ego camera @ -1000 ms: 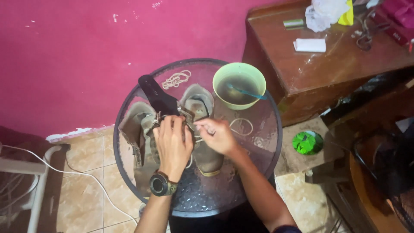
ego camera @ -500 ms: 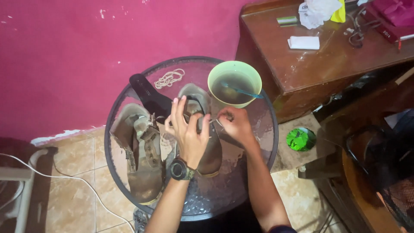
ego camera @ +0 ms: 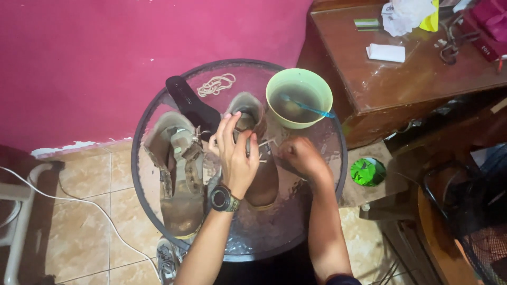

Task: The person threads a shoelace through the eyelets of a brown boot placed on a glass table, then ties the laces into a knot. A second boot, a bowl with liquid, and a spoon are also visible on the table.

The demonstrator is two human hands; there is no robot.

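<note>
left hand [ego camera: 236, 153] fingers are curled over the collar and tongue of the brown boot [ego camera: 260, 158], pinning it; grip is closed on the upper. right hand [ego camera: 301, 157] is closed near the boot's outer side, apparently pinching a pale lace end; exact grip cannot be told. the boot sits upright at the centre of the round glass table [ego camera: 317, 211], toe toward the wearer.

handling judged: boot is moderately heavy, sole stiff, upper soft and collapsible, surface dusty and matte, so not slippery. best held at collar or heel counter; the lace is thin and limp.

second boot [ego camera: 179, 174] lies just left, tongue pulled open, laces out. black insole [ego camera: 191, 103] is propped behind it, flat and flexible. coiled lace [ego camera: 215, 84] sits near the far rim. green bowl [ego camera: 299, 97] of murky water, with a blue toothbrush [ego camera: 309, 108] in it, stands just right of the boot; spill risk if knocked.
</note>
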